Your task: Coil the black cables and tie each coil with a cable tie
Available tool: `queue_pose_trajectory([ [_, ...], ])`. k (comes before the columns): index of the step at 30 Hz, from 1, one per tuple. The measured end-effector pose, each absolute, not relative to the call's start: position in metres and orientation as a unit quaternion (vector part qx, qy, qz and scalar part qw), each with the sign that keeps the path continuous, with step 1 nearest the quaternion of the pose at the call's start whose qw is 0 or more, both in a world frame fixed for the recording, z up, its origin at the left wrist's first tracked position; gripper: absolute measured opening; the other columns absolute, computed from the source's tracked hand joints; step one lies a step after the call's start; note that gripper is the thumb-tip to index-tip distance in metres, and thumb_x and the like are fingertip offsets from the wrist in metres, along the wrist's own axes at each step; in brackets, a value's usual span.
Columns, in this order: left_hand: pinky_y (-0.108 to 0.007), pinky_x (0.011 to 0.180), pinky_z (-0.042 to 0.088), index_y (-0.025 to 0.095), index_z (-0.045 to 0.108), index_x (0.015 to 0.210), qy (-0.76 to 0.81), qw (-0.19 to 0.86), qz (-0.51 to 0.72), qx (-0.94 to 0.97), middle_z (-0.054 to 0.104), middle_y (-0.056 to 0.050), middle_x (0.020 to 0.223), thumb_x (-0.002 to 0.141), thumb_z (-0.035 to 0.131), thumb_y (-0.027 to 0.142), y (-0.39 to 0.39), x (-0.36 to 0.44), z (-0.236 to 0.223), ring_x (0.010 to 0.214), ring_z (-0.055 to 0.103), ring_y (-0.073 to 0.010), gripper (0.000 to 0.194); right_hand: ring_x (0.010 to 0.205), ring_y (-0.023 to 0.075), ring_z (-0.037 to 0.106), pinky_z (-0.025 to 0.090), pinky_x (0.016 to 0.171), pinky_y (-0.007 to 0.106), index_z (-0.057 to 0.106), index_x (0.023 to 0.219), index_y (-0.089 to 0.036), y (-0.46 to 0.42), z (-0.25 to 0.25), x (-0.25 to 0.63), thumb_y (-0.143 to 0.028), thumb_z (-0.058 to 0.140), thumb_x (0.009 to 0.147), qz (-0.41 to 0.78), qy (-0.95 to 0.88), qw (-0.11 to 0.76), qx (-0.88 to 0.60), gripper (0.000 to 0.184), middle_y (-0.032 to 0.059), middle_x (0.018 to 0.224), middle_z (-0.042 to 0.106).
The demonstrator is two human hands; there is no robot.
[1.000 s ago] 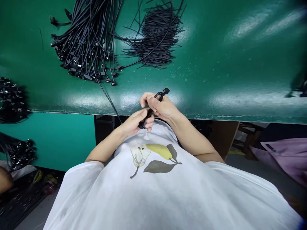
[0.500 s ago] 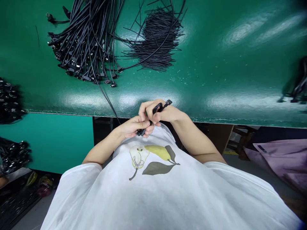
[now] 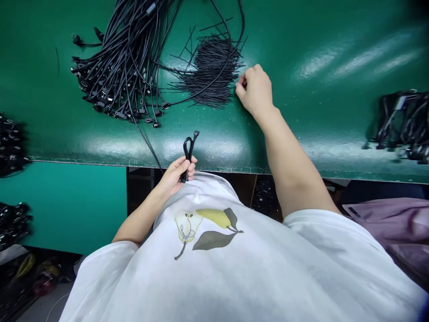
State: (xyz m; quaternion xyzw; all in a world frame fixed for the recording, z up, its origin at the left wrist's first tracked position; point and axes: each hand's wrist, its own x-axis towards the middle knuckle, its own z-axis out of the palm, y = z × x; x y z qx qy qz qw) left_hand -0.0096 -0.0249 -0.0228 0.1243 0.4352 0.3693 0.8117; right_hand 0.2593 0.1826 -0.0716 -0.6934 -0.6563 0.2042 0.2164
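Observation:
My left hand (image 3: 177, 172) is closed round a folded black cable (image 3: 188, 150) held upright at the near edge of the green table (image 3: 301, 120); its loop and connector stick up above my fingers. My right hand (image 3: 255, 89) reaches out over the table to the right edge of a heap of thin black ties (image 3: 211, 71). Its fingers are curled and pinched at the heap's edge; what they hold is too small to make out. A large bundle of black cables with connectors (image 3: 120, 67) lies left of the ties.
More black cable bundles lie at the left edge (image 3: 11, 143) and lower left (image 3: 13, 219), and another pile sits at the far right (image 3: 404, 123). A purple cloth (image 3: 389, 223) is below the table on the right. One loose cable (image 3: 147, 141) runs off the table's near edge.
My right hand let go of the folded cable and moved up and away to the heap of ties. My left hand now holds the folded cable alone, upright.

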Motion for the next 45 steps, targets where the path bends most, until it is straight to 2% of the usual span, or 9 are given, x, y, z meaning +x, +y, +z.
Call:
queue_pose_trajectory([
  [4,-0.016,0.048,0.038,0.013,0.07,0.095,0.441,0.791,0.393,0.156,0.048,0.004,0.064,0.075,0.081,0.035,-0.024,-0.014,-0.015,0.054,0.045,-0.0043,0.032,0.076,0.012,0.033,0.027,0.079,0.03,0.054,0.088,-0.015,0.151,-0.061,0.272,-0.01,0.057,0.09,0.189,-0.637,0.21,-0.717,0.006,0.0079,0.099,0.058],
  [8,-0.018,0.05,0.037,0.012,0.071,0.104,0.446,0.781,0.388,0.202,0.05,0.004,0.064,0.076,0.079,0.038,-0.018,-0.007,-0.004,0.054,0.045,-0.005,0.039,0.075,0.0137,0.043,0.032,0.078,0.03,0.055,0.094,-0.016,0.079,-0.045,0.268,-0.01,0.048,0.092,0.191,-0.593,0.272,-0.733,0.009,0.0072,0.09,0.059],
  [14,-0.019,0.051,0.037,0.019,0.061,0.13,0.437,0.777,0.364,0.268,0.05,0.005,0.065,0.079,0.075,0.045,-0.011,0.011,-0.011,0.054,0.044,-0.0066,0.058,0.069,0.0124,0.056,0.041,0.067,0.024,0.062,0.091,-0.019,-0.017,-0.037,0.191,-0.023,0.056,0.092,0.378,-0.691,0.29,-0.545,0.008,-0.0002,0.079,0.064],
  [20,-0.019,0.058,0.041,0.019,0.068,0.123,0.552,0.622,0.354,0.428,0.059,0.004,0.072,0.09,0.062,0.031,-0.012,0.005,-0.023,0.058,0.049,-0.0074,0.035,0.078,0.0194,0.055,0.041,0.074,0.033,0.065,0.091,-0.015,-0.008,-0.03,0.176,-0.022,0.038,0.102,0.132,-0.861,0.196,-0.45,0.03,0.0095,0.083,0.064],
  [25,-0.019,0.061,0.041,0.018,0.073,0.115,0.588,0.548,0.347,0.484,0.057,0.004,0.064,0.089,0.061,0.022,-0.016,-0.002,-0.026,0.057,0.049,-0.0082,0.029,0.111,0.0233,0.057,0.043,0.087,0.038,0.066,0.107,-0.013,0.015,-0.014,0.177,-0.016,0.031,0.103,0.015,-0.937,0.205,-0.281,0.035,0.0164,0.129,0.064],
  [32,-0.019,0.055,0.039,0.013,0.061,0.135,0.531,0.672,0.319,0.406,0.054,0.005,0.06,0.088,0.056,0.022,-0.013,-0.008,-0.039,0.053,0.046,-0.0067,0.049,0.091,0.0216,0.057,0.045,0.086,0.039,0.068,0.107,-0.01,0.024,-0.006,0.172,-0.013,0.032,0.102,-0.004,-0.98,0.145,-0.137,0.037,0.0129,0.097,0.068],
  [35,-0.019,0.052,0.037,0.008,0.066,0.127,0.511,0.709,0.325,0.361,0.053,0.005,0.058,0.084,0.061,0.023,-0.009,-0.007,-0.043,0.051,0.046,-0.006,0.045,0.088,0.0223,0.055,0.044,0.081,0.038,0.066,0.114,-0.004,0.024,-0.002,0.172,-0.009,0.033,0.1,-0.06,-0.984,0.121,-0.114,0.036,0.0149,0.099,0.067],
  [40,-0.019,0.05,0.035,0.008,0.071,0.103,0.485,0.758,0.301,0.315,0.052,0.006,0.054,0.079,0.069,0.028,-0.004,-0.004,-0.046,0.05,0.046,-0.0064,0.031,0.073,0.0221,0.049,0.038,0.066,0.037,0.071,0.091,-0.008,0.028,0.007,0.173,-0.003,0.036,0.095,-0.119,-0.987,0.061,-0.091,0.036,0.0107,0.079,0.059],
  [45,-0.021,0.052,0.036,0.011,0.066,0.08,0.504,0.772,0.254,0.293,0.051,0.005,0.052,0.077,0.075,0.034,-0.001,-0.003,-0.05,0.05,0.046,-0.0069,0.025,0.073,0.024,0.047,0.037,0.066,0.038,0.072,0.088,-0.013,0.036,-0.005,0.177,0.003,0.039,0.088,-0.151,-0.986,0.063,-0.031,0.037,0.01,0.076,0.056],
])
